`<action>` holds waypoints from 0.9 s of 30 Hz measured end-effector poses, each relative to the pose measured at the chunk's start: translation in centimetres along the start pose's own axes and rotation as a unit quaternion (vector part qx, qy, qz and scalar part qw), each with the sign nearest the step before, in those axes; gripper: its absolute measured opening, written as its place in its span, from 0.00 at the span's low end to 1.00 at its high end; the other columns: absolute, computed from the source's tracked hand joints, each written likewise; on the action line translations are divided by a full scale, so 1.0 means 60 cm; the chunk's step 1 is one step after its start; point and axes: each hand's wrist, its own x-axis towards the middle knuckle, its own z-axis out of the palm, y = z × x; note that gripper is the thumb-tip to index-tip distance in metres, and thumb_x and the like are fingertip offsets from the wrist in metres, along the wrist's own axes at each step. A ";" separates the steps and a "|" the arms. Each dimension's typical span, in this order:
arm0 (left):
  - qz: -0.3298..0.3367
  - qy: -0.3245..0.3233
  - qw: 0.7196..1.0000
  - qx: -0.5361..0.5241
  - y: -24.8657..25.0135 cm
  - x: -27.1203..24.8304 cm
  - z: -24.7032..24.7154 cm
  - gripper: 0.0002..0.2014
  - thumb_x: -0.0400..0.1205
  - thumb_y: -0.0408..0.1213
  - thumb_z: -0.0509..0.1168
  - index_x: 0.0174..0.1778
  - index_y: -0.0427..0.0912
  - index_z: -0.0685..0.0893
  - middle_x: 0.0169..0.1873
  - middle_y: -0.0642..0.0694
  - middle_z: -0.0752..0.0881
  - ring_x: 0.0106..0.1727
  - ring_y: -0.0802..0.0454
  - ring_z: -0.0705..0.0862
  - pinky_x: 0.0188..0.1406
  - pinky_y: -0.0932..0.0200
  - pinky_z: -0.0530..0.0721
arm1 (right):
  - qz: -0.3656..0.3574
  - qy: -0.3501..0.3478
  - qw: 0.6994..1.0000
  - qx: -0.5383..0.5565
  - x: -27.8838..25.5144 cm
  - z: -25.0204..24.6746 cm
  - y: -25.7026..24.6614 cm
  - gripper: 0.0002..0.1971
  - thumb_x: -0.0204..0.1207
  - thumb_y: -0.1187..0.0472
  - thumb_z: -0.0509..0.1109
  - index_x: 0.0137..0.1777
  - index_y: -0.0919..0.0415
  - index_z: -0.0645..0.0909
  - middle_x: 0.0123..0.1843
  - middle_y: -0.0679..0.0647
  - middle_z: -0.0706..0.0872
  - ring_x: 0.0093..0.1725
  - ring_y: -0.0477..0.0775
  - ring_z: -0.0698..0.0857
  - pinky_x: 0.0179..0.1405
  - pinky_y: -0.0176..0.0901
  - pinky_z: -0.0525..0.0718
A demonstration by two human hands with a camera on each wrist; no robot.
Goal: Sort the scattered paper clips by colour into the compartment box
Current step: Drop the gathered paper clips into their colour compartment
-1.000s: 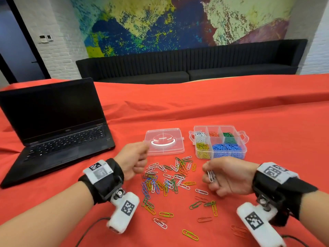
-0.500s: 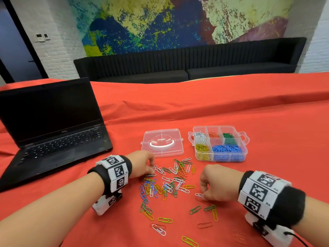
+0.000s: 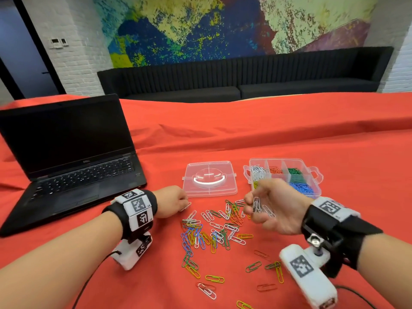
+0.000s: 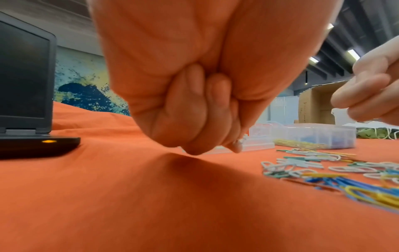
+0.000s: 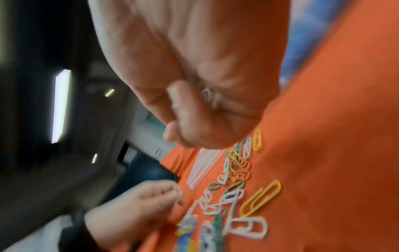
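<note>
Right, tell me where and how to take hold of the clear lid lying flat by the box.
Take the clear lid by its near edge, coming in from the person's side with the left hand, which is closest. It lies flat on the red cloth, so slip fingers under the thin rim and pinch; the domed centre is probably too smooth to hold.

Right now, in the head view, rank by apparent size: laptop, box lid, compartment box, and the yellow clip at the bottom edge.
1. laptop, largest.
2. box lid and compartment box: look alike, no ranking.
3. yellow clip, smallest, though nearest the camera.
</note>
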 end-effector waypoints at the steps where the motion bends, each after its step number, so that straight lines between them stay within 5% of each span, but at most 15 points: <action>1: 0.001 0.003 1.000 -0.017 -0.003 -0.001 -0.002 0.10 0.85 0.38 0.59 0.42 0.40 0.83 0.33 0.49 0.79 0.34 0.54 0.74 0.28 0.68 0.70 | -0.002 0.029 0.997 -0.073 0.011 0.011 -0.002 0.08 0.73 0.63 0.54 0.36 0.60 0.73 0.27 0.54 0.71 0.18 0.47 0.62 0.12 0.26 0.57; 3: 0.002 0.006 0.999 -0.042 -0.006 -0.002 -0.003 0.09 0.85 0.41 0.61 0.41 0.44 0.82 0.35 0.49 0.81 0.33 0.58 0.75 0.31 0.67 0.71 | -0.026 0.092 0.956 -0.276 0.032 0.038 -0.004 0.05 0.76 0.62 0.62 0.40 0.59 0.77 0.23 0.51 0.67 0.18 0.47 0.61 0.14 0.28 0.57; 6: -0.008 -0.012 1.000 -0.020 -0.001 -0.004 0.003 0.12 0.81 0.47 0.66 0.48 0.41 0.85 0.40 0.47 0.83 0.40 0.53 0.78 0.38 0.62 0.73 | -0.084 0.122 0.825 -0.545 0.063 0.074 -0.006 0.07 0.76 0.58 0.68 0.43 0.60 0.86 0.16 0.48 0.73 0.12 0.45 0.70 0.12 0.29 0.66; 9: -0.003 -0.012 1.000 0.005 0.003 -0.003 0.012 0.14 0.79 0.47 0.69 0.50 0.39 0.85 0.42 0.43 0.85 0.41 0.52 0.78 0.37 0.62 0.71 | -0.134 0.116 0.724 -0.666 0.097 0.103 -0.002 0.14 0.74 0.54 0.70 0.34 0.64 0.84 0.25 0.52 0.78 0.25 0.48 0.78 0.25 0.34 0.73; 12: 0.006 -0.005 1.000 0.027 0.003 0.001 0.015 0.12 0.82 0.44 0.66 0.48 0.38 0.86 0.46 0.39 0.88 0.39 0.52 0.77 0.36 0.63 0.69 | -0.148 0.139 0.664 -0.719 0.129 0.115 0.005 0.15 0.69 0.50 0.74 0.30 0.59 0.78 0.26 0.52 0.77 0.34 0.55 0.80 0.34 0.39 0.77; 15: 0.014 -0.003 0.999 0.043 0.000 0.006 0.016 0.11 0.83 0.42 0.63 0.46 0.37 0.86 0.45 0.39 0.88 0.38 0.51 0.77 0.37 0.62 0.70 | -0.148 0.123 0.660 -0.726 0.142 0.114 0.001 0.10 0.70 0.56 0.74 0.42 0.63 0.86 0.38 0.56 0.88 0.41 0.56 0.87 0.43 0.43 0.87; 20: 0.026 0.006 0.998 0.052 -0.014 0.015 0.007 0.12 0.83 0.39 0.60 0.45 0.36 0.85 0.38 0.40 0.84 0.38 0.49 0.76 0.38 0.60 0.72 | -0.159 0.104 0.684 -0.705 0.149 0.106 -0.002 0.08 0.67 0.57 0.76 0.41 0.61 0.88 0.40 0.55 0.91 0.40 0.53 0.88 0.44 0.44 0.88; 23: 0.011 -0.012 0.996 -0.087 -0.025 0.016 0.000 0.11 0.84 0.41 0.62 0.39 0.42 0.82 0.26 0.49 0.78 0.25 0.55 0.73 0.25 0.63 0.71 | -0.162 0.098 0.673 -0.715 0.149 0.107 0.001 0.08 0.68 0.60 0.72 0.41 0.65 0.88 0.39 0.59 0.90 0.40 0.57 0.88 0.42 0.45 0.88; 25: -0.019 -0.026 0.965 -0.259 -0.031 0.010 -0.004 0.14 0.85 0.41 0.61 0.33 0.45 0.75 0.19 0.52 0.70 0.16 0.57 0.65 0.16 0.68 0.65 | -0.143 0.096 0.659 -0.732 0.147 0.112 0.004 0.09 0.68 0.61 0.71 0.43 0.67 0.86 0.39 0.60 0.88 0.38 0.58 0.86 0.40 0.46 0.87; 27: -0.045 -0.048 0.889 -0.454 -0.034 0.000 -0.007 0.16 0.86 0.38 0.56 0.30 0.46 0.70 0.18 0.52 0.63 0.14 0.59 0.58 0.15 0.74 0.59 | -0.118 0.095 0.650 -0.745 0.143 0.116 0.005 0.08 0.67 0.59 0.73 0.38 0.64 0.82 0.33 0.56 0.82 0.34 0.55 0.81 0.35 0.43 0.84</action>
